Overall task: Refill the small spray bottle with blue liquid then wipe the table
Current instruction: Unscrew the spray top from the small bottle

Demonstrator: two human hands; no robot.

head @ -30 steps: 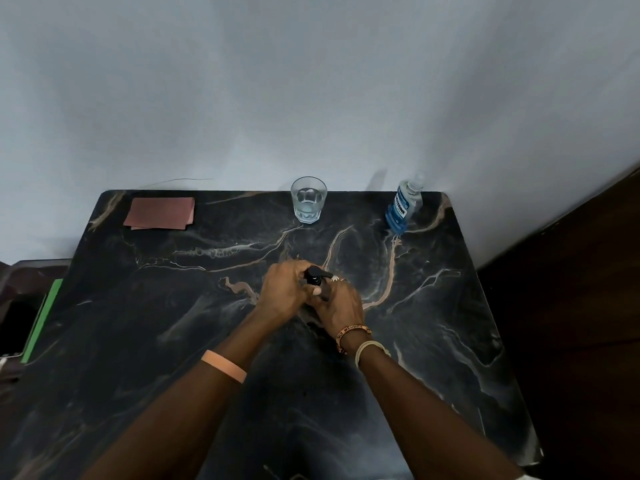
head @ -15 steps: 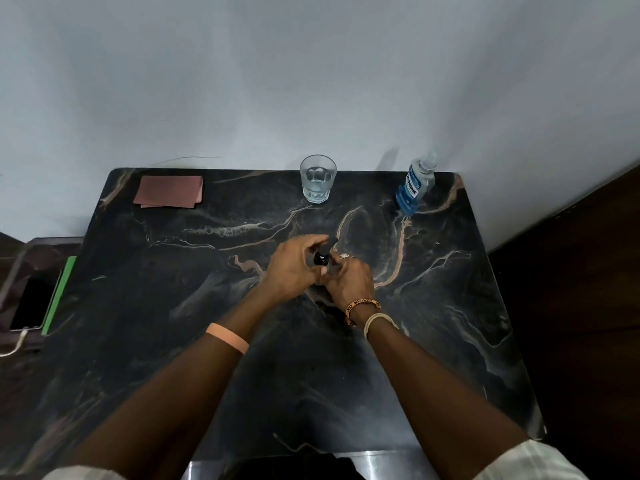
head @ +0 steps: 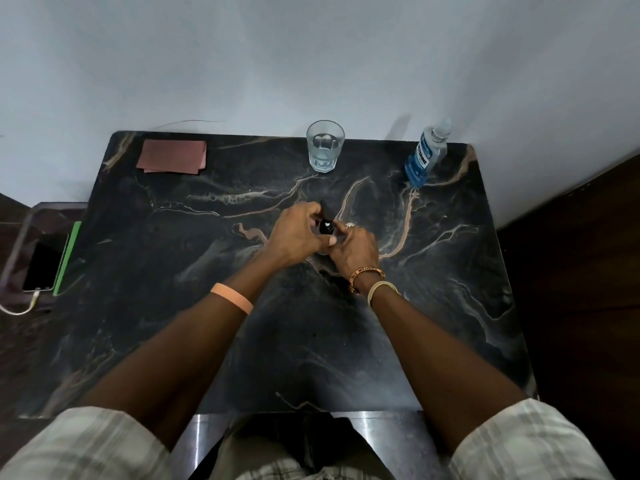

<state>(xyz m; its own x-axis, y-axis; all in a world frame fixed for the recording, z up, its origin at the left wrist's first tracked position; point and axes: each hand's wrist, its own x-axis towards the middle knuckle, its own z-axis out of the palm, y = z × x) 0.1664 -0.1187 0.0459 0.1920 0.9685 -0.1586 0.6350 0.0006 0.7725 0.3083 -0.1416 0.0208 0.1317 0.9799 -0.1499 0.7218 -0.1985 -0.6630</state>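
Observation:
A small spray bottle (head: 326, 226) with a black spray head stands at the middle of the dark marble table (head: 173, 271). My left hand (head: 298, 235) curls round the black head from the left. My right hand (head: 355, 252) grips the bottle's body from the right; most of the body is hidden by my fingers. A clear bottle of blue liquid (head: 425, 157) stands at the table's far right corner, well beyond both hands. A folded reddish-brown cloth (head: 172, 156) lies at the far left corner.
A drinking glass (head: 325, 146) with some water stands at the back middle, just beyond the spray bottle. Left of the table a phone (head: 43, 268) on a cable lies beside a green item. A white wall runs behind the table.
The view has tilted so the table's near edge and my lap show. Both hands have stayed on the spray bottle, with the left fingers shifting on the black head.

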